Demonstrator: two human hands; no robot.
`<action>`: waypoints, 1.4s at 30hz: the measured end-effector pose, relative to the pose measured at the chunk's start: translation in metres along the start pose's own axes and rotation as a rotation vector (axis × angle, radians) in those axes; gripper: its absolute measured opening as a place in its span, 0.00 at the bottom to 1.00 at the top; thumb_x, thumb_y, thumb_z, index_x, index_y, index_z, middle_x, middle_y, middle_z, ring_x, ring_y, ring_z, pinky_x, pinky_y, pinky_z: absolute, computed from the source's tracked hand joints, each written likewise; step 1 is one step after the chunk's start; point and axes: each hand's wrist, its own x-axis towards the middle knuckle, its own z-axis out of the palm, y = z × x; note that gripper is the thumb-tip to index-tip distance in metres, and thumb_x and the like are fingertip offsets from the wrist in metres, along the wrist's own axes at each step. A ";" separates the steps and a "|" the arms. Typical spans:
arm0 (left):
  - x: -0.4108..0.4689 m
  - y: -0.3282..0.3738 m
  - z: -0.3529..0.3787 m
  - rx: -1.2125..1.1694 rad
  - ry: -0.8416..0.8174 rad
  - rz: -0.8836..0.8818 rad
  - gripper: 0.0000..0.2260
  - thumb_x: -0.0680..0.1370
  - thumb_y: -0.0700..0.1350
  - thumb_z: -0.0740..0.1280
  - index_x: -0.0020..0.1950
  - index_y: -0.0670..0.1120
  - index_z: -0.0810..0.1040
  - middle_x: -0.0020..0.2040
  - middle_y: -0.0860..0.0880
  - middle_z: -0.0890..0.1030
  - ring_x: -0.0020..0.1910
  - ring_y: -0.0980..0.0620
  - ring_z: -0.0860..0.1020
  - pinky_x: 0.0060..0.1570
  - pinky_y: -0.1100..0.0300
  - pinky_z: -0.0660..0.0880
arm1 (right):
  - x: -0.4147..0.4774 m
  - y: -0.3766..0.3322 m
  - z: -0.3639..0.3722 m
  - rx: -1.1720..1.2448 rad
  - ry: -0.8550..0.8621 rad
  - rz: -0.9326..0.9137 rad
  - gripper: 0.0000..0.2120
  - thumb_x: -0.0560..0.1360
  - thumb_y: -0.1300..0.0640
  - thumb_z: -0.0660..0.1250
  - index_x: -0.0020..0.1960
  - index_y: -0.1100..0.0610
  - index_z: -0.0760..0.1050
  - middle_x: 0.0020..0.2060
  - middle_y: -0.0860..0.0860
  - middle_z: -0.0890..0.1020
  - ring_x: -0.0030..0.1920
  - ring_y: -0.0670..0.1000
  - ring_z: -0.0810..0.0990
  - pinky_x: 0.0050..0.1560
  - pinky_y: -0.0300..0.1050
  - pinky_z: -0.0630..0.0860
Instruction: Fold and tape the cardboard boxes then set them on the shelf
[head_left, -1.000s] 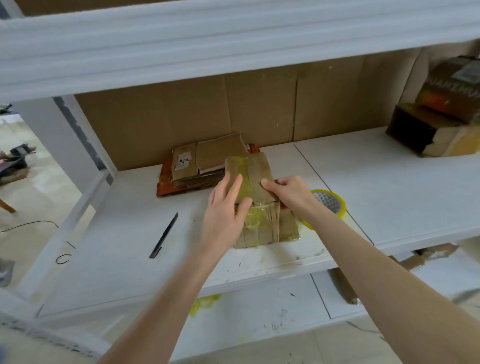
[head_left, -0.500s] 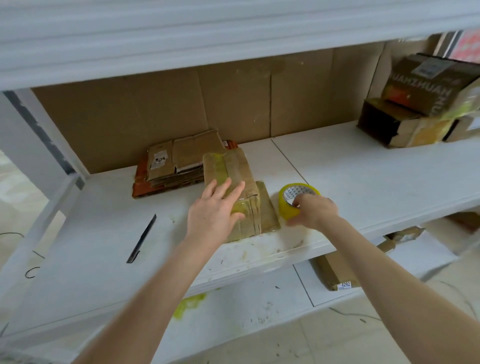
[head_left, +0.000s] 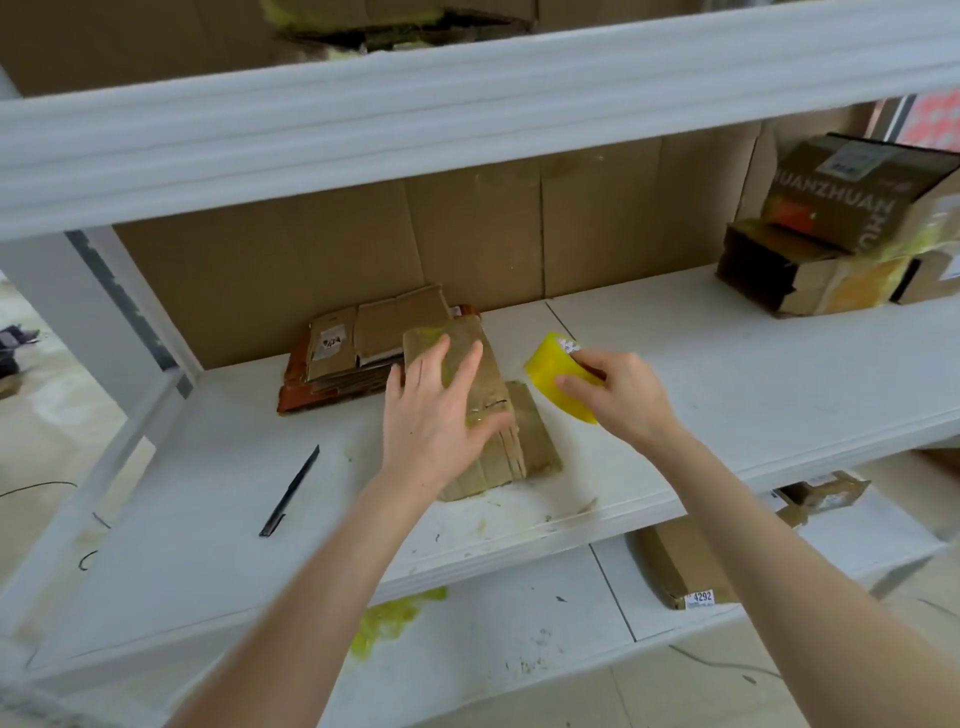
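Note:
A small brown cardboard box (head_left: 485, 364) with old yellowish tape lies on the white middle shelf (head_left: 727, 374). My left hand (head_left: 436, 415) presses flat on its top with straight fingers. My right hand (head_left: 618, 395) grips a roll of yellow tape (head_left: 553, 371) and holds it lifted and tilted just right of the box. A flap of the box (head_left: 535, 436) lies on the shelf under the roll.
A stack of flattened cardboard (head_left: 358, 348) lies behind the box. A black blade (head_left: 290, 491) rests at the left. Several folded boxes (head_left: 841, 228) stand at the far right. The upper shelf beam (head_left: 467, 98) hangs overhead. A labelled box (head_left: 680, 566) sits on the lower shelf.
My right hand left the box, took hold of the tape roll and lifted it off the shelf. My left hand stayed pressing on the box top.

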 end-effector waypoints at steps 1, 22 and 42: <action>0.004 0.006 -0.007 -0.092 0.097 0.005 0.36 0.73 0.67 0.58 0.76 0.50 0.60 0.74 0.45 0.64 0.71 0.46 0.64 0.70 0.46 0.59 | -0.002 -0.005 -0.004 -0.002 0.010 -0.031 0.11 0.75 0.50 0.68 0.54 0.55 0.81 0.43 0.54 0.81 0.46 0.57 0.77 0.44 0.50 0.74; 0.005 0.017 -0.047 -0.993 0.283 -0.406 0.08 0.77 0.39 0.67 0.38 0.46 0.79 0.28 0.53 0.79 0.29 0.57 0.79 0.30 0.63 0.79 | -0.006 -0.014 -0.062 0.316 -0.278 -0.192 0.20 0.66 0.45 0.76 0.36 0.61 0.75 0.27 0.48 0.72 0.30 0.45 0.70 0.34 0.42 0.64; -0.063 -0.051 -0.019 -0.987 0.359 -0.684 0.09 0.78 0.40 0.67 0.38 0.49 0.78 0.30 0.52 0.78 0.28 0.60 0.77 0.30 0.63 0.78 | -0.013 -0.026 -0.027 -0.312 -0.085 -0.175 0.15 0.75 0.40 0.65 0.55 0.47 0.81 0.40 0.47 0.77 0.44 0.50 0.72 0.35 0.41 0.67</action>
